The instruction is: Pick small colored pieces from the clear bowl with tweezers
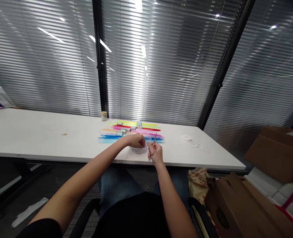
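Note:
My left hand [136,140] reaches into a clear round plastic bowl [139,150] near the table's front edge. Its fingers are curled downward, and whatever they pinch is hidden. Just right of the bowl, my right hand [156,153] is closed around a pair of scissors [154,139], blades pointing up and away from me. Behind and around the bowl lie bundles of long thin coloured sticks: yellow [148,125], red [151,129] and blue [106,136], with pink ones among them. White paper labels [119,134] are on several bundles.
A small jar with a tan lid [103,115] stands by the window blinds. Crumpled clear plastic [186,137] and a thin clear strip [201,147] lie on the right of the white table [37,132]. Cardboard boxes [235,205] and a paper bag [198,180] are on the floor at right.

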### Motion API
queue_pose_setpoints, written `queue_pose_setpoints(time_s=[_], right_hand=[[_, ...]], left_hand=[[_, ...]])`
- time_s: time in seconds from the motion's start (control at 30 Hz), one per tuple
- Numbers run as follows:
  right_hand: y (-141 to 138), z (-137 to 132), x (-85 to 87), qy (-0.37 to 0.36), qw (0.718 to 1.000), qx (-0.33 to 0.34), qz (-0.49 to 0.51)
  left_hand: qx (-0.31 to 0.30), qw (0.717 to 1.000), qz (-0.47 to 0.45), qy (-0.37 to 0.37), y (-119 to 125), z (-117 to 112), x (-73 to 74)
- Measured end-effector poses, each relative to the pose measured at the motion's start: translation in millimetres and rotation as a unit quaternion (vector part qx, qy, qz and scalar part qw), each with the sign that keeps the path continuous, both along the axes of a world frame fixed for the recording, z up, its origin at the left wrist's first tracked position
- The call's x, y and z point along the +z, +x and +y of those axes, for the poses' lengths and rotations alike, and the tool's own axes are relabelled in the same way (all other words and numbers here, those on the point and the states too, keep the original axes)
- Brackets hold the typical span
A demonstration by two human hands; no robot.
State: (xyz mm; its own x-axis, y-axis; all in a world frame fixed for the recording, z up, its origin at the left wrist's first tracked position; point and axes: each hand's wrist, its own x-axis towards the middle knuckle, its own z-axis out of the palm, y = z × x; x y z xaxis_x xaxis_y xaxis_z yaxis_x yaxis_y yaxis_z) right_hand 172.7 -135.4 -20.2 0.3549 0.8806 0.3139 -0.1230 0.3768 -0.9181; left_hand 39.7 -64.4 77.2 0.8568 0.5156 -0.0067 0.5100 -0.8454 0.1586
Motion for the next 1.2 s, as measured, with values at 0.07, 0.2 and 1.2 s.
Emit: queue_pose_setpoints(time_s=[0.07,0.2,1.2], right_hand=[[-0.1,-0.7,1.0,-0.001,1.000,-0.001,0.001],[0.3,-1.1,1.4,-0.002,1.000,-0.001,-0.001],[1.6,3.6,-5.4,0.006,1.000,0.008,0.013]], left_hand=[[-0.004,1.000,-0.009,-0.005,-2.0,4.6,0.4],[-0.016,0.999,-0.025,-0.014,-4.4,9.4,3.5],[-0.026,0.998,-0.059,0.019,-5.1,5.9,9.3]])
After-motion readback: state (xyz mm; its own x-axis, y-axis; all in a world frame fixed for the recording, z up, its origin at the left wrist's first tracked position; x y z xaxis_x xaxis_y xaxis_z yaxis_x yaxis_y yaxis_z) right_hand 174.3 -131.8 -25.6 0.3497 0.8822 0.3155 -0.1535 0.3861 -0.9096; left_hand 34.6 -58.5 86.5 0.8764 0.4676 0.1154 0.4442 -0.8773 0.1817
